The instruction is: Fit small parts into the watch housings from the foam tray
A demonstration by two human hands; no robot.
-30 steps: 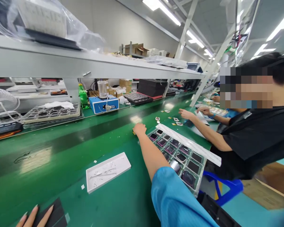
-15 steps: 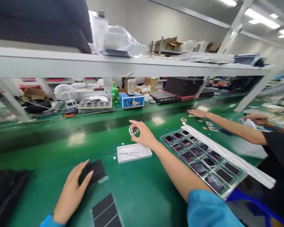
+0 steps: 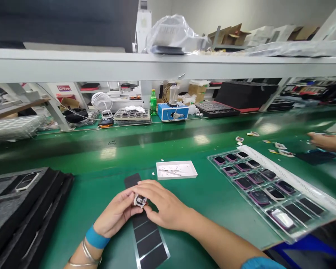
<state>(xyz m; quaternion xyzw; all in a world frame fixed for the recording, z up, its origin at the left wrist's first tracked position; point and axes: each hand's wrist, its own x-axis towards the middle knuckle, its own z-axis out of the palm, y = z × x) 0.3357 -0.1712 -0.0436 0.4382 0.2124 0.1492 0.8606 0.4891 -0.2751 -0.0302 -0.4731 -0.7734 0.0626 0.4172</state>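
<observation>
A small watch-sized electronic module [image 3: 140, 201] with a pale frame and exposed inner parts is pinched between both hands above the bench. My left hand [image 3: 119, 209] closes on it from the left, thumb and fingers at its edge. From the right, my right hand [image 3: 165, 205] grips it, fingers arched over the top. Beneath the hands lies a strip of black rectangular pieces [image 3: 149, 243] on clear backing, partly hidden by them. Just beyond stands a shallow white tray [image 3: 194, 174] holding tweezers [image 3: 170, 171] and tiny parts.
At right, a clear blister tray [image 3: 232, 179] holds several dark watch-like pieces. Black foam trays [image 3: 44, 209] are stacked at left. Loose modules [image 3: 280, 145] lie back right, near another person's hand [image 3: 327, 142]. A shelf beam [image 3: 128, 71] crosses above the bench.
My right hand has brought the module back from beyond the white tray toward me. My left hand has moved over to meet it and now grips it too. The view has turned left.
</observation>
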